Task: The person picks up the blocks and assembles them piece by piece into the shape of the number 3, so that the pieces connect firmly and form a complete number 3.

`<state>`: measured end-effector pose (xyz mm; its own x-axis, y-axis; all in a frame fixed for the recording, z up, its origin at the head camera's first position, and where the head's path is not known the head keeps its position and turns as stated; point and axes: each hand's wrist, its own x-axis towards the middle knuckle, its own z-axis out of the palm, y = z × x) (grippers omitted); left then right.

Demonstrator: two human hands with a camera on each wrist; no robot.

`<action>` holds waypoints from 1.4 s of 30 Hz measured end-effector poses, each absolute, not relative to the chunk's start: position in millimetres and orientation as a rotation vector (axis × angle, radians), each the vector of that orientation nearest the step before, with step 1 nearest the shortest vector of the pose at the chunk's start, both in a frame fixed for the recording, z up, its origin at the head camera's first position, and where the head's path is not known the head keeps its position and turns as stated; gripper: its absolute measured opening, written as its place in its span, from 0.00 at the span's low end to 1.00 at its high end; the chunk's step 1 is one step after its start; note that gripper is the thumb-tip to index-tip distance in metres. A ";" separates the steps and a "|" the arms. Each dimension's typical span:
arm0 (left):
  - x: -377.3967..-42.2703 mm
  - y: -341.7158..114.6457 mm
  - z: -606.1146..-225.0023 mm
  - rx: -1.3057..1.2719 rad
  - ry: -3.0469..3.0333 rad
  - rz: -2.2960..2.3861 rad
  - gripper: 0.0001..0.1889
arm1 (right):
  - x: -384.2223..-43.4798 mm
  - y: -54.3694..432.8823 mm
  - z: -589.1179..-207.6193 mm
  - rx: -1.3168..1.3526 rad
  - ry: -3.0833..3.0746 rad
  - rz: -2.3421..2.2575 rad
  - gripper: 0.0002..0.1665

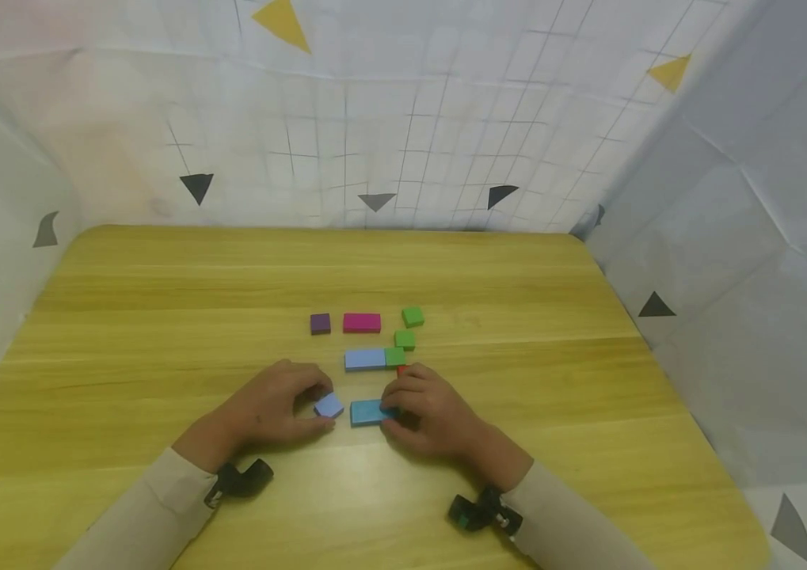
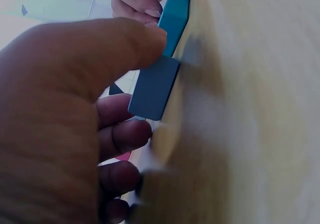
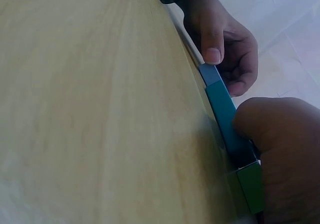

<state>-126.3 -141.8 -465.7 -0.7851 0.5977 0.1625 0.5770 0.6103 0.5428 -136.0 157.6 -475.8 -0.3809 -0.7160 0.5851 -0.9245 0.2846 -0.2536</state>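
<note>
My left hand (image 1: 275,404) pinches a small periwinkle square block (image 1: 329,405) between thumb and fingers; the block sits turned at an angle. In the left wrist view the thumb lies along the upper end of this square block (image 2: 155,88). Just to its right, my right hand (image 1: 435,408) grips the right end of a blue rectangular block (image 1: 367,412), covering that end in the head view. In the right wrist view the thumb is against the blue block (image 3: 225,116), and a green block (image 3: 250,186) stands at its near end.
Behind the hands lie a long periwinkle block (image 1: 364,360) against a green block (image 1: 395,357), and a red block (image 1: 403,370) mostly hidden by the right hand. Further back are a purple block (image 1: 321,324), a magenta block (image 1: 362,323) and two more green blocks (image 1: 413,317) on the wooden table (image 1: 161,317).
</note>
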 end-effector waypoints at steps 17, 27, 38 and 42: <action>-128.5 -138.1 -467.5 1.043 2.771 0.941 0.19 | -138.6 158.2 -479.2 1.484 -2.202 0.809 0.10; -128.5 -137.7 -466.0 1.043 2.775 0.957 0.20 | -138.5 157.2 -476.7 1.490 -2.190 0.804 0.10; -127.2 -136.3 -465.4 1.080 2.767 0.980 0.21 | -137.6 157.7 -477.3 1.484 -2.186 0.808 0.10; -127.2 -136.1 -466.8 1.095 2.781 0.979 0.22 | -137.7 158.1 -477.9 1.481 -2.193 0.805 0.10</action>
<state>-127.2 -136.1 -466.8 -0.7574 0.6149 0.2196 0.6169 0.5637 0.5492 -137.7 158.1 -477.9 -0.3767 -0.7128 0.5917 -0.9263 0.2831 -0.2487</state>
